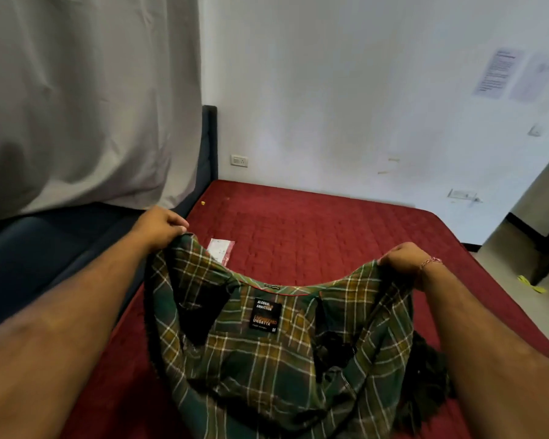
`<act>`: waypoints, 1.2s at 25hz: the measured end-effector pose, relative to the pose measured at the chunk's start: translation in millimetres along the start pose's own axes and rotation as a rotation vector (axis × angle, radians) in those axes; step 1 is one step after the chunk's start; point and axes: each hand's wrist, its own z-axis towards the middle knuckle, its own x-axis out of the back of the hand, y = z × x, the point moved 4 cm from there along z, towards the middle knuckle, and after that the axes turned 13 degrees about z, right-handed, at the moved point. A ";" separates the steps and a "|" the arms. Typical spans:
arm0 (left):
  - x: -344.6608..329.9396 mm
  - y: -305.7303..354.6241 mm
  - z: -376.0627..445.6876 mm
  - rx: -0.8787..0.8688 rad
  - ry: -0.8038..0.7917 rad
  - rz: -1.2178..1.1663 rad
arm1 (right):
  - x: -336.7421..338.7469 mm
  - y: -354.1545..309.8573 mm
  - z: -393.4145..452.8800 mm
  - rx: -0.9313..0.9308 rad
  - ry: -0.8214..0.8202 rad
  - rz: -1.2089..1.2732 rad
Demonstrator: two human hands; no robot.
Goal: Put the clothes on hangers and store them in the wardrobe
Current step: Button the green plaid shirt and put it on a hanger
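Plaid shirt (267, 359) gripped at its shoulders by left hand (161, 226) and right hand (401, 259).

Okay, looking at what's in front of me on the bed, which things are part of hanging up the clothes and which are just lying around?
Part of the job:
- green and yellow plaid shirt with a black neck label, gripped at its shoulders by the left hand and right hand

Just lying about:
- white and red flat packet on the red quilted mattress
- small yellow object near the mattress edge
- papers on the wall

No hanger in view.
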 end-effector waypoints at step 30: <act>-668.3 -99.6 -139.6 -0.056 0.255 -0.820 | -500.5 433.4 94.9 0.389 -0.119 1.001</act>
